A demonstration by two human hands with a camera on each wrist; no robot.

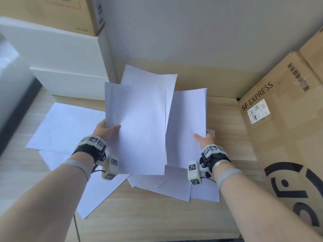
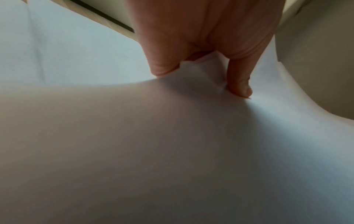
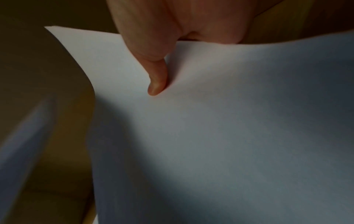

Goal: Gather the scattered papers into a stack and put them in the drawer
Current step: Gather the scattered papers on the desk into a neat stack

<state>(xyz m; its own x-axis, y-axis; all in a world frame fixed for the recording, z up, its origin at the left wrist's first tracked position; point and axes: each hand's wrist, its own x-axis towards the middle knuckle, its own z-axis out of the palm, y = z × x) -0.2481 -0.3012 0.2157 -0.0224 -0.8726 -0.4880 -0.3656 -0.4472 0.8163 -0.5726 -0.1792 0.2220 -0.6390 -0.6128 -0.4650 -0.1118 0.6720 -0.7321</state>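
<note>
Both hands hold white sheets lifted above the wooden desk (image 1: 227,116). My left hand (image 1: 109,130) pinches the left edge of a loose sheaf of papers (image 1: 138,126), thumb on top; in the left wrist view the thumb (image 2: 239,84) presses into that paper (image 2: 172,151). My right hand (image 1: 203,138) pinches the right edge of another sheet (image 1: 187,126), thumb (image 3: 157,81) on its face (image 3: 229,136). More scattered papers lie flat on the desk, at the left (image 1: 66,126) and below my hands (image 1: 174,186). No drawer is in view.
White boxes (image 1: 70,67) are stacked at the back left with a cardboard box (image 1: 61,13) on top. A large SF EXPRESS carton (image 1: 279,128) stands at the right. A grey wall (image 1: 192,32) closes the back.
</note>
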